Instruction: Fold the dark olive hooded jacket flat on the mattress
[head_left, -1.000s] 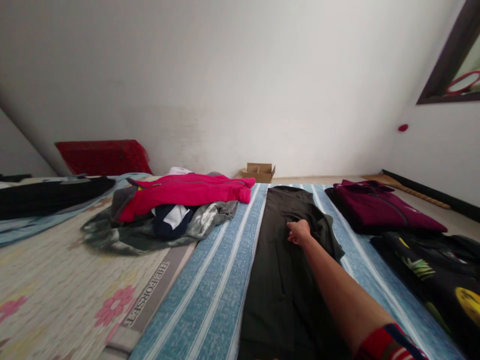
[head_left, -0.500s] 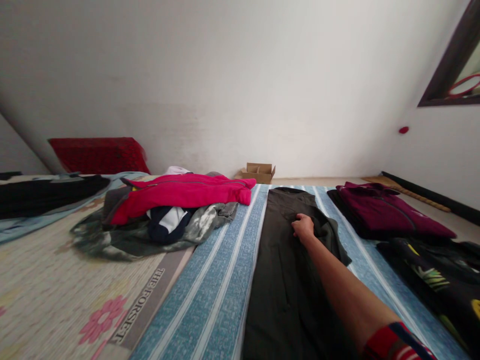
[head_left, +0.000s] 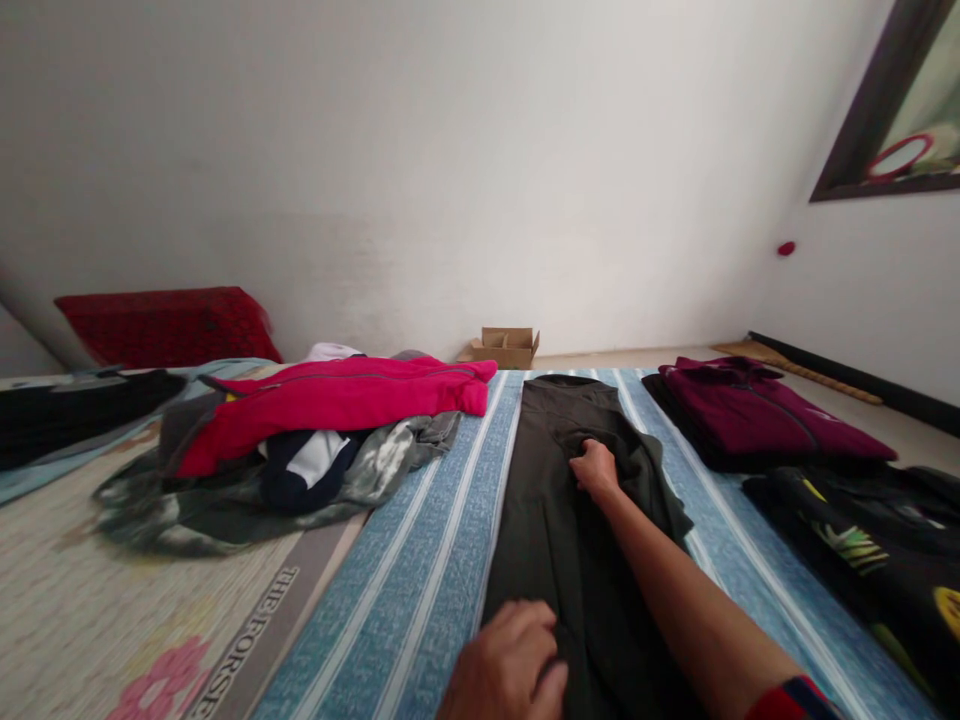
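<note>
A long dark grey-green garment (head_left: 536, 500) lies stretched out on the blue striped cloth, its open end away from me. The fabric bunches at its right side. My right hand (head_left: 596, 467) reaches onto the upper part with fingers pressed together, pinching the cloth. Low in the view, my left hand (head_left: 510, 660) is over the garment's near left edge. Its fingers are bent, with the thumb apart, and I see nothing held in it. The near end of the garment runs out of view.
A bright pink zip jacket (head_left: 352, 395) tops a loose pile on the left, over a grey-green patterned garment (head_left: 405, 470). A folded maroon top (head_left: 757, 405) and black printed clothes (head_left: 847, 540) lie right. A cardboard box (head_left: 506, 345) is by the wall.
My left hand has come into view from below, over the garment. The right hand stays on the same part of the cloth. My view has turned slightly to the right.
</note>
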